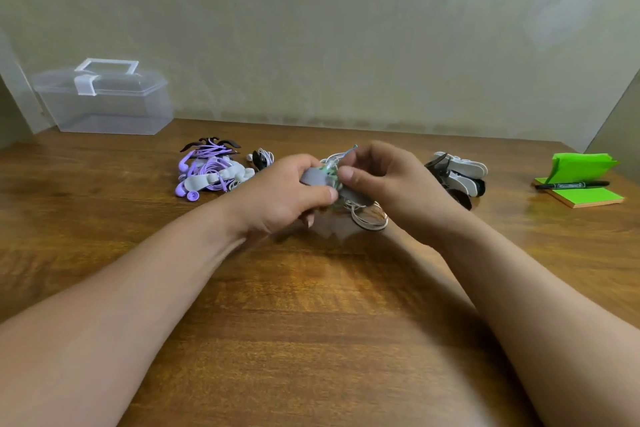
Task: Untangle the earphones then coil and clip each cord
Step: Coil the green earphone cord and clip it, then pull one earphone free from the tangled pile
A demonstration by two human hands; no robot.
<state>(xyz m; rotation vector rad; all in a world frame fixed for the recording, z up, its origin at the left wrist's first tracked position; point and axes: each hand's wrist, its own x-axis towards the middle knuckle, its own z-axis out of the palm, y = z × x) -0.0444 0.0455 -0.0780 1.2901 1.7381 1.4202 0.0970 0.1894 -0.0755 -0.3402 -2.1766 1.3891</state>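
Note:
Above the middle of the wooden table (311, 305), my left hand (291, 194) and my right hand (388, 180) meet around a grey clip (313, 178) wrapped on a coiled pale green and white earphone cord (330, 173). Both hands pinch this bundle. White cord loops (369, 218) hang below it onto the table. To the left lie purple earphones (204, 170) held in grey clips, with black clips (211, 143) behind them. A small white coiled cord with a black clip (262, 158) sits beside them.
A pile of white and black clips (459, 175) lies right of my hands. Green sticky notes (581, 192) with a black marker (571, 185) sit at the far right. A clear plastic box (104, 97) with a handle stands at the back left against the wall.

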